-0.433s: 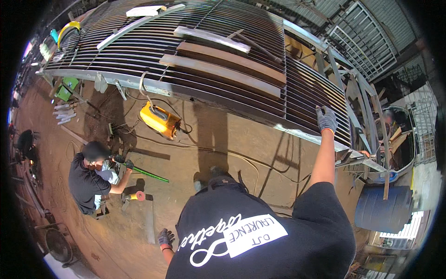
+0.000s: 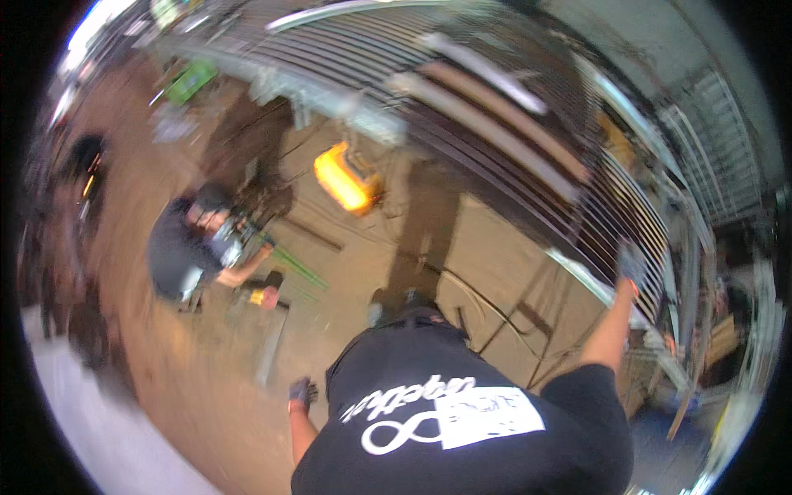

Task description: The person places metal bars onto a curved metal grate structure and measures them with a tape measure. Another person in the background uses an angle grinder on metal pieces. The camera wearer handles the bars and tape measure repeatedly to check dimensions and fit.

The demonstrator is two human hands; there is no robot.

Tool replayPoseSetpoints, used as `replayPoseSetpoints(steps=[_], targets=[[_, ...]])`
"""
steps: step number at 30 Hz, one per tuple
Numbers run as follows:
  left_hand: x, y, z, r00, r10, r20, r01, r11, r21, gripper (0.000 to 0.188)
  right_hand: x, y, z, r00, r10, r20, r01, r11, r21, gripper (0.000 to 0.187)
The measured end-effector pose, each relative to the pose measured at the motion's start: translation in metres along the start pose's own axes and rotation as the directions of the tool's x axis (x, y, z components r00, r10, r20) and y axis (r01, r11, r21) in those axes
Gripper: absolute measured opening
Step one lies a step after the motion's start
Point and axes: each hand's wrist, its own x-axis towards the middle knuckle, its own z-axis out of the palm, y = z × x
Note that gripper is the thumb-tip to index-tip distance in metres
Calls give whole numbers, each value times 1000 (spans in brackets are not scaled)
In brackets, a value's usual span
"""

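My right hand (image 2: 631,266), in a grey glove, reaches out to the right end of a large slatted metal frame (image 2: 462,157). It lies on or just over the slats near the edge. Its fingers are blurred but look stretched out, with no object seen in them. My left hand (image 2: 303,393), gloved too, hangs low beside my body above the brown floor. Its fingers are loosely apart and hold nothing. Flat metal bars (image 2: 495,136) lie across the slats, left of my right hand.
To the left, a crouching co-worker (image 2: 186,247) in a black shirt holds a long green bar (image 2: 293,264). A power tool (image 2: 264,297) lies near them. A yellow machine (image 2: 346,177) stands on the floor before the frame, with cables (image 2: 487,301) nearby. A green object (image 2: 190,81) is farther back.
The view has swung, so the scene sits shifted and tilted and is blurred. My right hand stays at the frame's right end. My left hand still hangs at my side.
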Motion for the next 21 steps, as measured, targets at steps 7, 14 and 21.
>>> replayPoseSetpoints(steps=[7, 14, 21], targets=[[-30, -31, 153, 999, -18, -45, 19, 1000, 18, 41, 107, 53, -62, 996, -87, 28, 91, 970, -225, 76], [-46, -35, 169, 991, -132, 2, 132, 991, 37, 46, 124, 25, -57, 945, -50, -324, -11, 983, -186, 77], [-20, -18, 175, 1000, -17, 22, 9, 951, 309, 41, 71, -210, -36, 518, -704, -486, 772, 629, -89, 42]])
